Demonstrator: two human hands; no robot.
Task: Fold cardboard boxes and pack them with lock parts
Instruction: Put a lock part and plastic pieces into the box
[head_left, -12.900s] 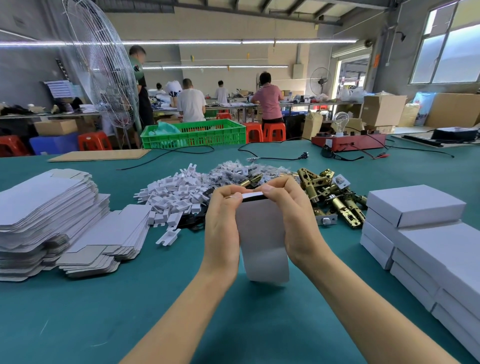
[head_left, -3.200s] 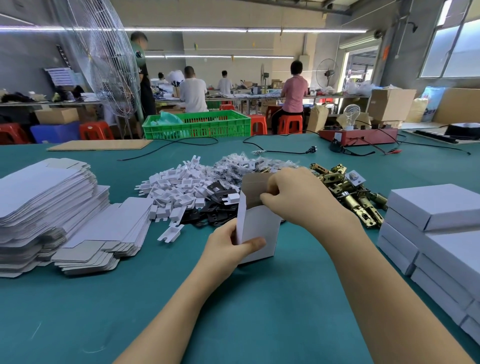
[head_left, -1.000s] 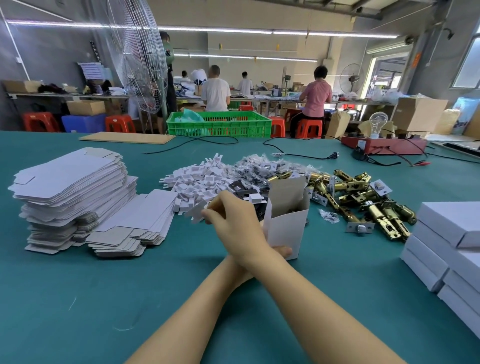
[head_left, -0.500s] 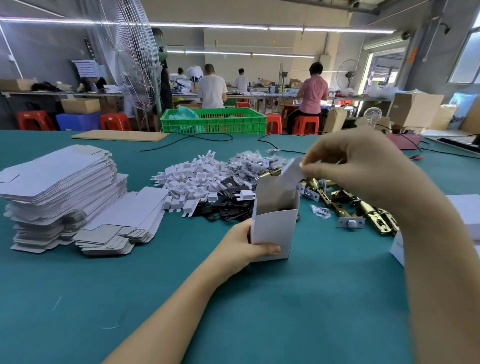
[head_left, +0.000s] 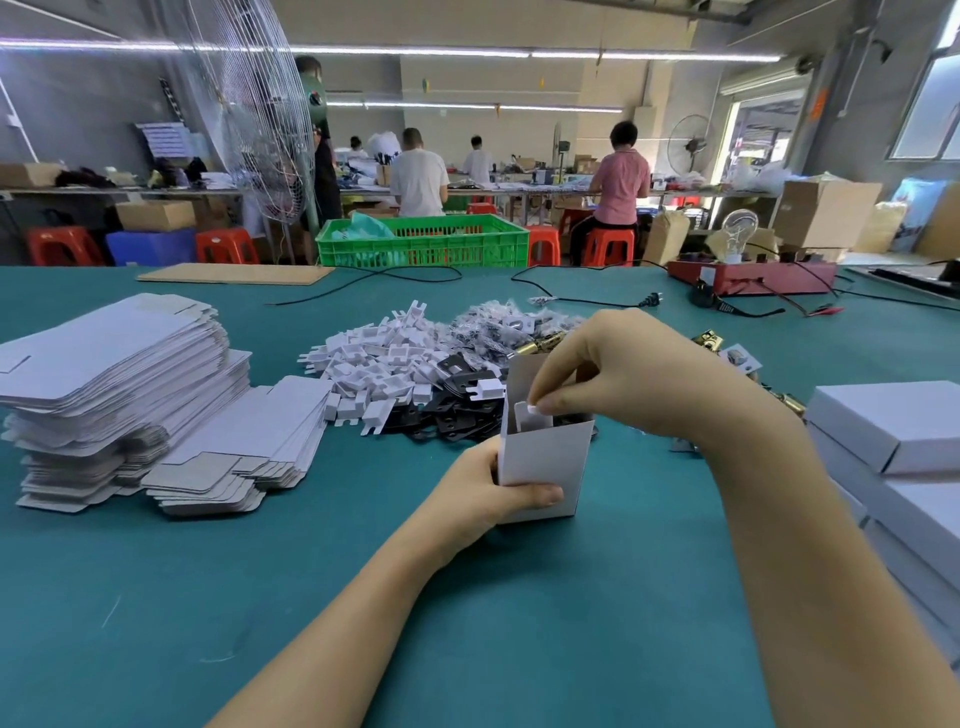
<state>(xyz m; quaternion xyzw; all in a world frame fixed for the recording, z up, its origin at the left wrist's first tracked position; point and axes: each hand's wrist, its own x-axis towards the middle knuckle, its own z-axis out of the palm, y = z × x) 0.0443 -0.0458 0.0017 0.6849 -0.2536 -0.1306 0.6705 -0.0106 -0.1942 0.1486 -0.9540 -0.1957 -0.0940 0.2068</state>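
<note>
Table: a wide teal-covered work table (head_left: 519, 623) carries everything; its near edge is cut off below the view.
Finished stock: closed white cardboard boxes (head_left: 883, 431) stand stacked at the table's right edge, so several look already packed; the stack runs out of view, so it cannot be counted.
Blanks left: a tall pile of flat grey-white box blanks (head_left: 119, 384) sits by the left edge, so most of the folding appears still ahead.
Parts: white plastic inserts (head_left: 384, 364), black metal plates (head_left: 457, 410) and brass lock bodies (head_left: 535, 344) lie heaped mid-table, the brass mostly hidden behind the right hand.
Box in hand: a small upright white carton (head_left: 545, 467) stands open-topped near the table's middle.
Left hand (head_left: 483, 499): wraps the carton's lower left side, thumb across its front.
Right hand (head_left: 623, 379): pinches a small white piece (head_left: 532, 409) at the carton's mouth.
Hidden: the carton's contents below the rim cannot be made out.
</note>
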